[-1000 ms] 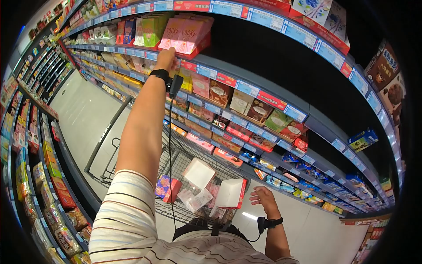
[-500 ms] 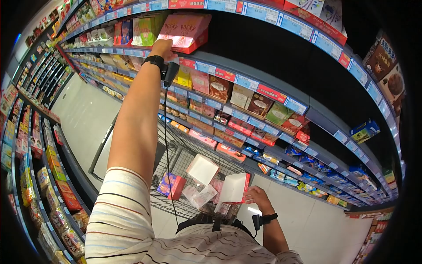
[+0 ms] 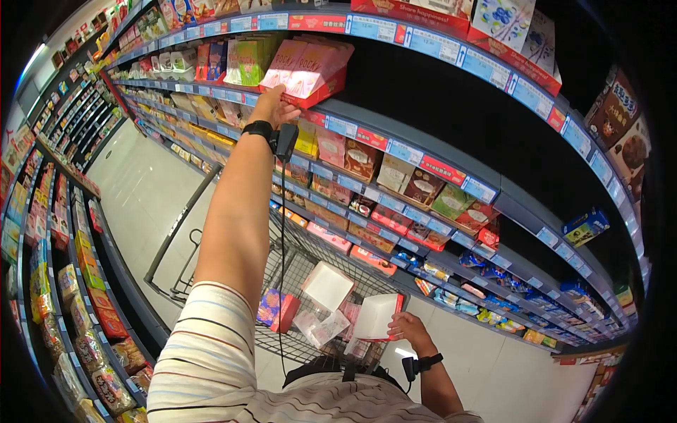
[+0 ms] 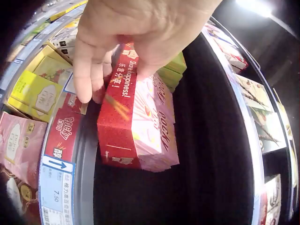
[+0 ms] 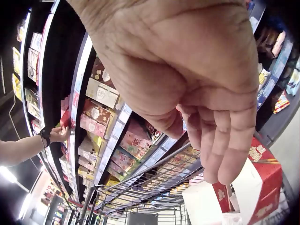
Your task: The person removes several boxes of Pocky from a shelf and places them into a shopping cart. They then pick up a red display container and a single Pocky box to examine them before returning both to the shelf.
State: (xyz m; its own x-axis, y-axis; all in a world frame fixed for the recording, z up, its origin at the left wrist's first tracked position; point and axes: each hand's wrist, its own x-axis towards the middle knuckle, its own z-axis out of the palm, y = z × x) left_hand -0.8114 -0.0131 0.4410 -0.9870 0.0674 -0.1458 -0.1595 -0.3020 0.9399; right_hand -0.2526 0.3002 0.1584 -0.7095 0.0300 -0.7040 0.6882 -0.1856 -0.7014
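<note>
High on the shelf, my left hand (image 3: 271, 109) holds the front of a red display box (image 3: 326, 88) of pink Pocky packs (image 3: 300, 67). The left wrist view shows the thumb over the packs and the fingers down along the red front (image 4: 117, 117). Below, my right hand (image 3: 409, 330) is at the edge of an open white-lined red box (image 3: 377, 317) in the shopping cart (image 3: 264, 338). In the right wrist view, the loosely bent fingers (image 5: 215, 140) overlap that box.
Inside the cart are another open white box (image 3: 328, 285), clear plastic wrappers (image 3: 330, 328) and a purple-red box (image 3: 276, 310). Green packs (image 3: 247, 60) stand left of the pink ones. Price labels line the shelf edge (image 3: 405, 151). Another stocked shelf (image 3: 84, 303) runs along the left.
My right hand has moved left, from beside the cart to the edge of the open red box. My left hand stays at the Pocky display box while the head view shifts slightly.
</note>
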